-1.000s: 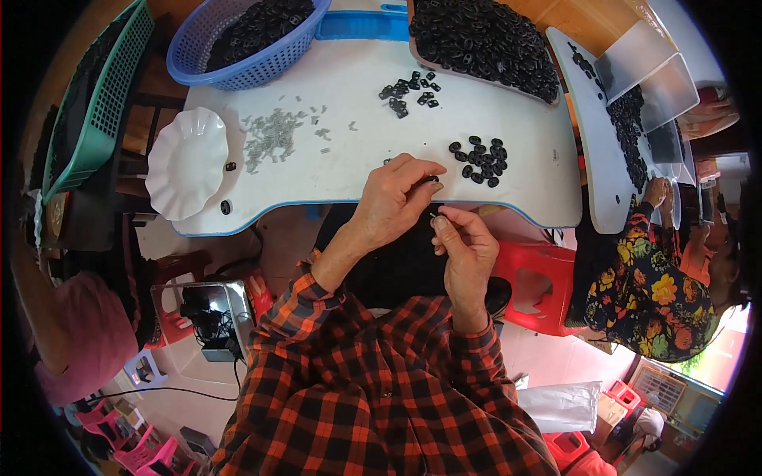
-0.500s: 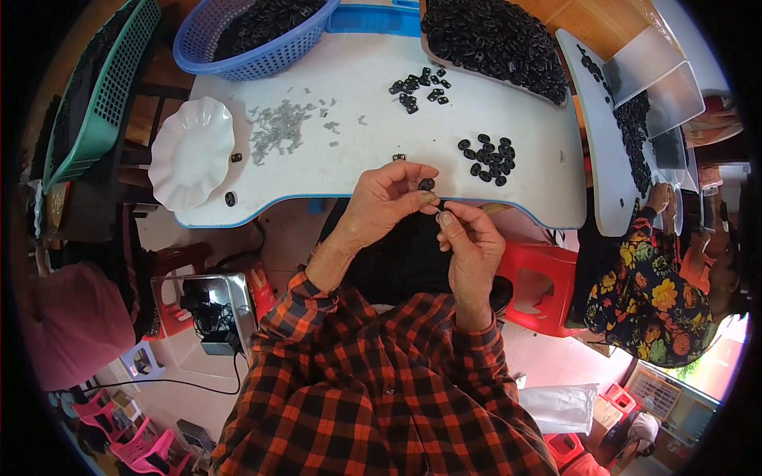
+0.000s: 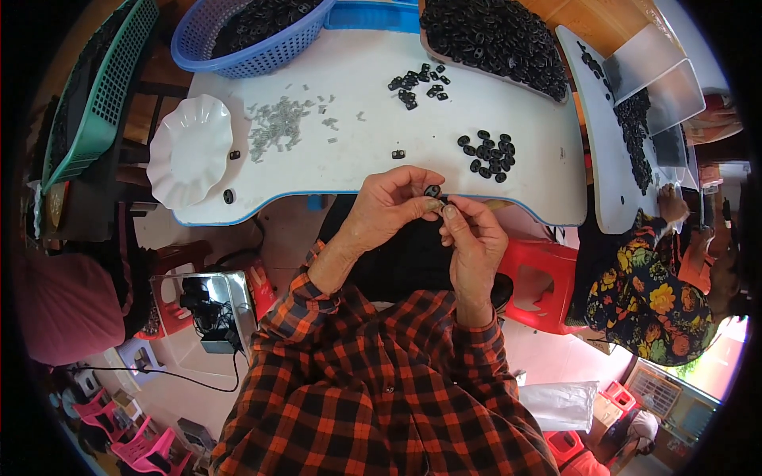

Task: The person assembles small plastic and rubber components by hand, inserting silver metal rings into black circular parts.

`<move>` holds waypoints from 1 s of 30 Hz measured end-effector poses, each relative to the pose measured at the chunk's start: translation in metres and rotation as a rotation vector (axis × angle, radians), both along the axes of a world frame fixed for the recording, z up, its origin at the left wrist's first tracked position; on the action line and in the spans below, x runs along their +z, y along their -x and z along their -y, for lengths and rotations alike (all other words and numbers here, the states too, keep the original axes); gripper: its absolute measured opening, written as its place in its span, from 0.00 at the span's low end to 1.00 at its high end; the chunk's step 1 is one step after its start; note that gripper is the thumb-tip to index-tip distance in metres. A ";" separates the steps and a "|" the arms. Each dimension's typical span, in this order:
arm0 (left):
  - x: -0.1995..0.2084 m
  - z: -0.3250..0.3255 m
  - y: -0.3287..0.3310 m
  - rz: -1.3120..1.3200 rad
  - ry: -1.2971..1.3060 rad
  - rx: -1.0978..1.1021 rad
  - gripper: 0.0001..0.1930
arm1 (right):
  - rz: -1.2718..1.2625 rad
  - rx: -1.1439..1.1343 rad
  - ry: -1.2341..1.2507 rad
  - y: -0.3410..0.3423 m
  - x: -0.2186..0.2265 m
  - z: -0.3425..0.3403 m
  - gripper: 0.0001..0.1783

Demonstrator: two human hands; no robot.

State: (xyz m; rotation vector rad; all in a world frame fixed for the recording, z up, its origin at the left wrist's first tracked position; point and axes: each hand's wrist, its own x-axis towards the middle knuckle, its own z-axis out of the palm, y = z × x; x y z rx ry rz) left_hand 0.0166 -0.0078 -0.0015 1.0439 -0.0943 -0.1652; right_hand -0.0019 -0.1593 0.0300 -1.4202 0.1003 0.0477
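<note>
My left hand (image 3: 389,208) pinches a small black plastic part (image 3: 432,190) between thumb and fingers, just in front of the white table's near edge (image 3: 357,194). My right hand (image 3: 471,234) meets it from the right, fingertips touching the same part. On the table beyond lie a cluster of black parts (image 3: 490,155), a second cluster (image 3: 417,83) farther back, one loose black part (image 3: 398,154), and a scatter of small grey pieces (image 3: 279,125).
A white scalloped plate (image 3: 190,149) sits at the table's left end. A blue basket (image 3: 250,36) and a tray of black parts (image 3: 496,40) stand at the back. A green basket (image 3: 95,91) is far left. Another person in a flowered sleeve (image 3: 643,297) works at the right.
Both hands stay together at the table's edge; the fingers have shifted slightly on the small black part. The view has tilted a little.
</note>
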 end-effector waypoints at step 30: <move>0.004 -0.005 0.002 0.005 -0.211 0.137 0.13 | -0.020 0.016 0.040 -0.003 -0.007 -0.004 0.05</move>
